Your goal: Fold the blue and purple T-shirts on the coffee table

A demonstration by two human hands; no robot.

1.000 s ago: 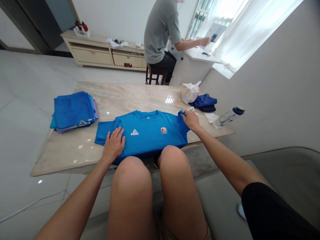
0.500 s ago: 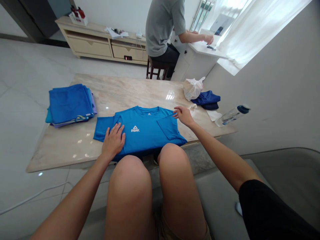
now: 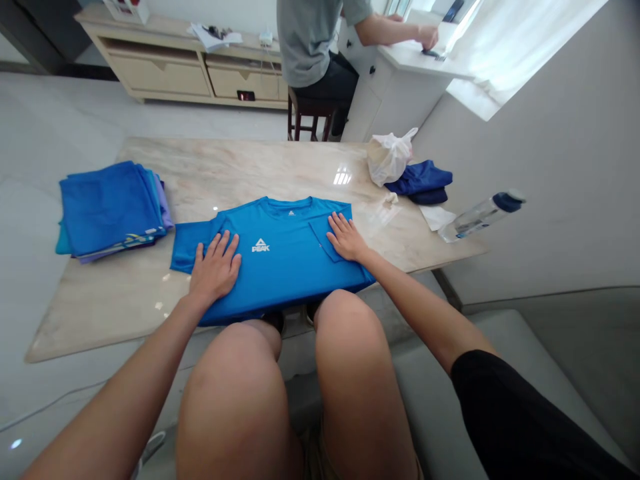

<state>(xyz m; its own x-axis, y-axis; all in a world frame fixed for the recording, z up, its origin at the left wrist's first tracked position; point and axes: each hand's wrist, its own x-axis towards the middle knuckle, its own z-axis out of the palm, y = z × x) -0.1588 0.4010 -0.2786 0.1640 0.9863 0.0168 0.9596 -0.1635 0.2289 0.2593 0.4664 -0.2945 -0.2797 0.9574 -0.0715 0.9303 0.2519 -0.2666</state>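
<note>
A blue T-shirt (image 3: pixel 280 267) with a white PEAK logo lies front up on the marble-topped table (image 3: pixel 240 163), its collar facing away from me. Its right-hand sleeve is folded inward over the body, while the left-hand sleeve sticks out to the side. The lower part hangs at the table's near edge by my knees. My left hand (image 3: pixel 216 265) rests flat on the shirt near the outstretched sleeve, fingers spread. On the folded sleeve lies my right hand (image 3: pixel 346 237), palm down with its fingers extended.
Folded clothes (image 3: pixel 113 210) are stacked at the table's left. Toward the right are a white plastic bag (image 3: pixel 390 158), dark blue cloth (image 3: pixel 423 180) and a clear bottle (image 3: pixel 477 217). A person (image 3: pixel 315 47) sits on a stool beyond, at a white cabinet (image 3: pixel 390 93).
My right hand has come down from the shirt's right edge and moved inward onto the folded sleeve. My left hand stays flat on the shirt. The view has shifted slightly.
</note>
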